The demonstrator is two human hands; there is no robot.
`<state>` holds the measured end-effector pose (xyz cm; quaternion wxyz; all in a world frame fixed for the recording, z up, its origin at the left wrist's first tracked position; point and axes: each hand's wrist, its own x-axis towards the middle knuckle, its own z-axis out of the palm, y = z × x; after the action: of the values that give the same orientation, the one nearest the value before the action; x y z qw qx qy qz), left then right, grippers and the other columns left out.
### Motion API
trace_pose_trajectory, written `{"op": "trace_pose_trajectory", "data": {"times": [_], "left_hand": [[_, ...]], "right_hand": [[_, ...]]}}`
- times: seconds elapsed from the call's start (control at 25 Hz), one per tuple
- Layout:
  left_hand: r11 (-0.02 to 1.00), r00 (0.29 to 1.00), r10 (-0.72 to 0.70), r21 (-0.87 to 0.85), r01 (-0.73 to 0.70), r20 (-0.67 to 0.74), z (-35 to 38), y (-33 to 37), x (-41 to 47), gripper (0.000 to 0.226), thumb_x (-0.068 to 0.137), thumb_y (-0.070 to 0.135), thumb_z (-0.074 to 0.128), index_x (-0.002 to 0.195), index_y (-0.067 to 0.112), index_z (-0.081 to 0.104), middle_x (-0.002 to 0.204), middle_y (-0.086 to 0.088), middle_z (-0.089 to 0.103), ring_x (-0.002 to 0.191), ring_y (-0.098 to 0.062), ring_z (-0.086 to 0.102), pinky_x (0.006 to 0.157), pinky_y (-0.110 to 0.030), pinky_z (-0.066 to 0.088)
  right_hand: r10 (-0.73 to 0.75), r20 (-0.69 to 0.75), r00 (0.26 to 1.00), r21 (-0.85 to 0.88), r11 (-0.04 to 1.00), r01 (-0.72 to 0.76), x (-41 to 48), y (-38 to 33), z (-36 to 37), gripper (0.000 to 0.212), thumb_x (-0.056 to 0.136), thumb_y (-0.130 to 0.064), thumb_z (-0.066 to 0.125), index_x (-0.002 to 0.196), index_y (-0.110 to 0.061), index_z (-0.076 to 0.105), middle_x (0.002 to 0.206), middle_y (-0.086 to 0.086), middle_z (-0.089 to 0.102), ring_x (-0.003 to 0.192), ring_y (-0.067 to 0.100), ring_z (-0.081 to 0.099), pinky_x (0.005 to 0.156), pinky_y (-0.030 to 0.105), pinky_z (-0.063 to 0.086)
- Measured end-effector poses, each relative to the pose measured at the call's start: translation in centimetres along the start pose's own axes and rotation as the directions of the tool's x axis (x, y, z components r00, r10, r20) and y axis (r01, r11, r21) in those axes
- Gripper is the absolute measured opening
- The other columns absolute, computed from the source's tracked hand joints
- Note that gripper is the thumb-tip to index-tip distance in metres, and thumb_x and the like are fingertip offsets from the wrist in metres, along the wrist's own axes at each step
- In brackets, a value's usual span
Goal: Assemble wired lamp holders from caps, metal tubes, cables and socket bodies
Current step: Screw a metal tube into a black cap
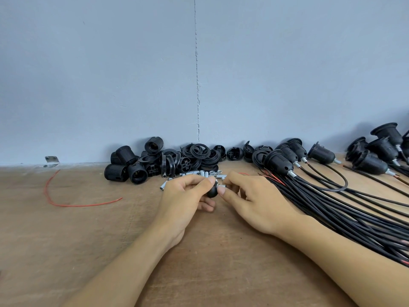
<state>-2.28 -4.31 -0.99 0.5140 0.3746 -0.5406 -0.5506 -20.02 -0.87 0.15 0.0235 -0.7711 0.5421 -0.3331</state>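
Two hands meet at centre frame: my left hand (pixel 186 192) grips a black cap (pixel 212 192), and my right hand (pixel 250 197) pinches a metal tube (pixel 221 186) against its hole, I judge to thread it in. Spare tubes (pixel 199 173) lie just behind, cables (pixel 332 207) fan along the right, and socket bodies (pixel 132 167) heap by the wall, all within reach.

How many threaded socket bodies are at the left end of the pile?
5 threaded socket bodies: two lying in front, two behind them, one partly covered, and one on top. Others may be hidden in the pile.
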Motion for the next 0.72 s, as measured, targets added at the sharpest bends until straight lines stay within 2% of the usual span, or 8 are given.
{"op": "trace_pose_trajectory", "data": {"times": [0.12,0.2,0.28,0.4,0.48,0.6,0.72], "left_hand": [[0.999,1.000,0.008,0.040,-0.009,0.020,0.0,0.1,0.0,0.020,0.092,0.023,0.074,0.075,0.015,0.079,0.071,-0.005,0.072,0.055,-0.018,0.065,0.052,-0.026,0.054],[0.998,1.000,0.009,0.064,-0.010,0.014,0.0,0.1,0.0,0.022,0.093,0.026,0.073,0.074,0.018,0.079,0.069,-0.004,0.071,0.055,-0.018,0.064,0.051,-0.026,0.053],[0.997,1.000,0.014,0.076,-0.014,0.011,0.0,0.1,-0.1,0.021,0.094,0.026,0.072,0.075,0.020,0.079,0.069,-0.002,0.071,0.055,-0.017,0.064,0.051,-0.026,0.052],[0.995,0.999,0.037,0.089,-0.038,0.011,0.0,0.1,-0.2,0.013,0.093,0.027,0.073,0.083,0.022,0.081,0.071,-0.005,0.073,0.057,-0.017,0.065,0.051,-0.025,0.052],[0.989,0.997,0.080,0.128,-0.079,-0.007,0.2,0.1,-0.4,0.009,0.092,0.026,0.075,0.087,0.023,0.081,0.072,-0.006,0.074,0.058,-0.016,0.066,0.051,-0.022,0.051],[0.957,0.979,0.199,0.223,-0.184,-0.046,0.5,0.5,-0.7,0.005,0.089,0.022,0.078,0.088,0.027,0.080,0.077,0.002,0.076,0.059,-0.012,0.067,0.053,-0.020,0.050],[0.902,0.943,0.329,0.315,-0.296,-0.055,1.0,1.2,-1.1,0.023,0.085,0.022,0.081,0.080,0.045,0.078,0.075,0.013,0.075,0.060,-0.007,0.068,0.057,-0.018,0.052]], "right_hand": [[0.001,0.025,1.000,-0.005,1.000,-0.001,0.0,-0.4,-0.1,0.033,0.100,-0.046,0.050,0.075,-0.025,0.050,0.065,-0.012,0.050,0.065,0.005,0.046,0.058,0.031,0.032],[0.016,0.038,0.999,0.037,0.999,-0.018,0.0,-0.7,-0.2,0.036,0.101,-0.045,0.048,0.072,-0.024,0.048,0.067,-0.011,0.051,0.066,0.008,0.046,0.060,0.032,0.036],[0.071,0.051,0.996,0.124,0.989,-0.077,0.2,-1.0,-0.3,0.039,0.102,-0.044,0.048,0.074,-0.017,0.052,0.066,-0.005,0.051,0.066,0.011,0.047,0.067,0.040,0.043],[0.206,0.063,0.977,0.263,0.941,-0.215,0.4,-1.5,-0.2,0.043,0.100,-0.043,0.050,0.067,-0.016,0.046,0.057,-0.005,0.042,0.059,0.011,0.038,0.063,0.039,0.036],[0.291,0.092,0.952,0.338,0.890,-0.305,0.5,-1.8,-0.2,0.046,0.100,-0.041,0.050,0.061,-0.017,0.043,0.053,-0.006,0.040,0.055,0.011,0.035,0.060,0.036,0.031],[0.385,0.162,0.909,0.521,0.748,-0.410,0.6,-2.1,-0.1,0.044,0.099,-0.038,0.050,0.063,-0.015,0.043,0.050,0.000,0.039,0.051,0.013,0.032,0.054,0.030,0.027],[0.435,0.165,0.885,0.606,0.663,-0.439,0.7,-2.4,-0.1,0.045,0.100,-0.039,0.050,0.060,-0.019,0.043,0.046,-0.001,0.038,0.050,0.015,0.029,0.054,0.029,0.024]]}}
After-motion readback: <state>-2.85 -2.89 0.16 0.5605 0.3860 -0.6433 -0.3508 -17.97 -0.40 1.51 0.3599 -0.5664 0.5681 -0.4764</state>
